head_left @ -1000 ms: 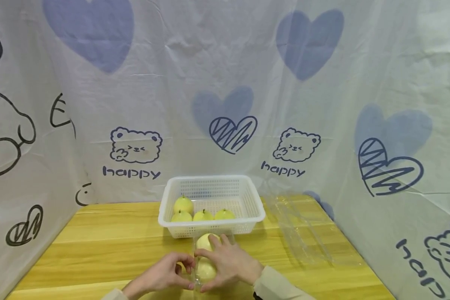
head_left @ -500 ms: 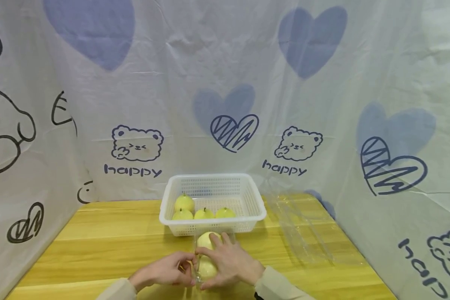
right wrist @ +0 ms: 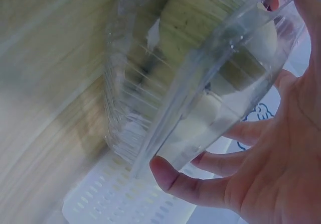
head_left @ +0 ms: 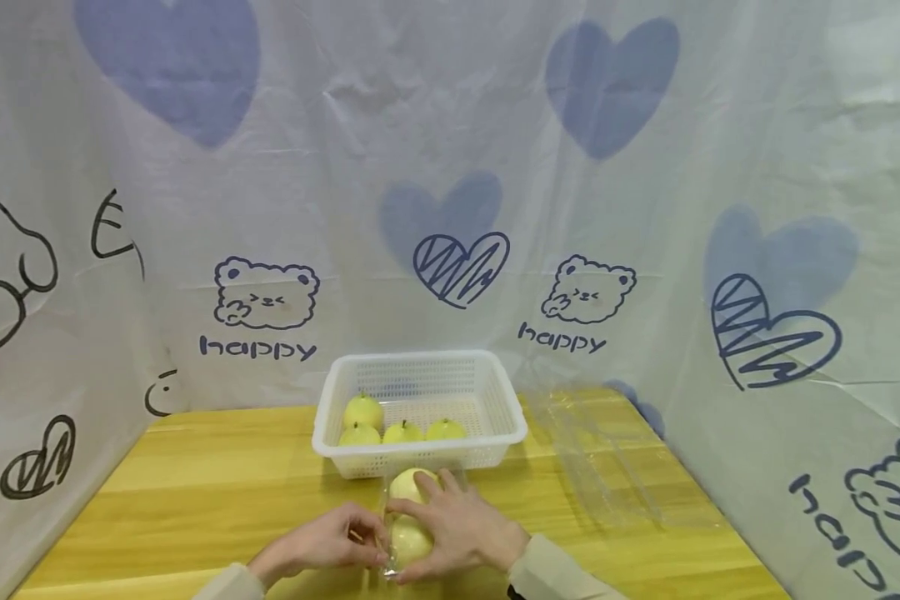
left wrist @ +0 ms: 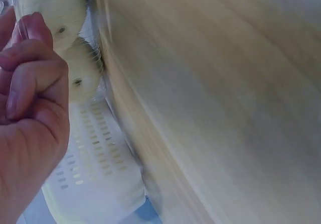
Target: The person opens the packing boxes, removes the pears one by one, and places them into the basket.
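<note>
A clear plastic clamshell box [right wrist: 188, 91] lies before me on the wooden table, with pale yellow pears [head_left: 410, 540] inside. My left hand [head_left: 328, 540] is at its left side, fingers curled, thumb and forefinger pinching the near-left edge. In the left wrist view two pears [left wrist: 75, 73] show through the plastic beyond this hand. My right hand [head_left: 465, 527] spans the top of the box with spread, slightly bent fingers, the thumb at the near end. Its fingertips touch the lid and rim in the right wrist view. The right hand hides part of the box.
Just behind the box stands a white perforated basket [head_left: 412, 357] with several yellow pears [head_left: 363, 412] at its left and front. More clear plastic packaging [head_left: 600, 458] lies on the wooden table [head_left: 195, 483] at right. Printed white curtains [head_left: 375, 292] enclose the table.
My left fingers have closed in on the box's near-left edge and now pinch it. The right hand stays on top. The head view has shifted slightly.
</note>
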Motion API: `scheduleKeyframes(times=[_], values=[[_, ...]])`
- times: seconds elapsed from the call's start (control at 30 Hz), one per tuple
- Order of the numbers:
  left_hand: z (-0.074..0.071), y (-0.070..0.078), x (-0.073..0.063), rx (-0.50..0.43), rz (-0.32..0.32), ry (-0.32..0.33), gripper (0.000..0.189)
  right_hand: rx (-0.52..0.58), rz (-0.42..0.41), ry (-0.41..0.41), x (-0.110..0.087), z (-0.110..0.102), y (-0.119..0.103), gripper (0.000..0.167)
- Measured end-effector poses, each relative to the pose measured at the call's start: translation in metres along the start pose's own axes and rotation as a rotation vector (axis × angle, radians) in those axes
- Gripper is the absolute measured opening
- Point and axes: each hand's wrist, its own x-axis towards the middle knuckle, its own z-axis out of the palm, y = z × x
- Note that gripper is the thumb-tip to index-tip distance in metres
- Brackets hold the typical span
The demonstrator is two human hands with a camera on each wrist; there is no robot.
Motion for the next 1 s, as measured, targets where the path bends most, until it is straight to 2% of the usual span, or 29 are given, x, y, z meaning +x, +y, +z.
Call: scheduleKeyframes(times=[0.07, 0.27, 0.53, 0.73, 0.87, 1.0], values=[[0.001, -0.001, -0.002, -0.031, -0.016, 0.023, 0.015, 0.042, -0.001, -0.02, 0.0, 0.0, 0.001, 0.084], [0.005, -0.003, -0.001, -0.048, -0.051, 0.11, 0.016, 0.153, 0.017, -0.069, -0.002, -0.005, 0.004, 0.084], [0.005, 0.005, 0.008, -0.046, -0.116, 0.351, 0.022, 0.119, -0.004, -0.035, -0.005, -0.006, 0.004, 0.085], [0.002, 0.006, 0.018, 0.007, -0.141, 0.476, 0.046, 0.117, 0.007, -0.037, -0.005, -0.005, 0.003, 0.086], [-0.004, 0.002, 0.026, 0.042, -0.151, 0.501, 0.059, 0.109, 0.015, -0.049, -0.005, -0.005, 0.003, 0.088], [-0.01, -0.004, 0.032, 0.055, -0.142, 0.481, 0.059, 0.076, 0.008, -0.05, -0.004, -0.003, 0.002, 0.088]])
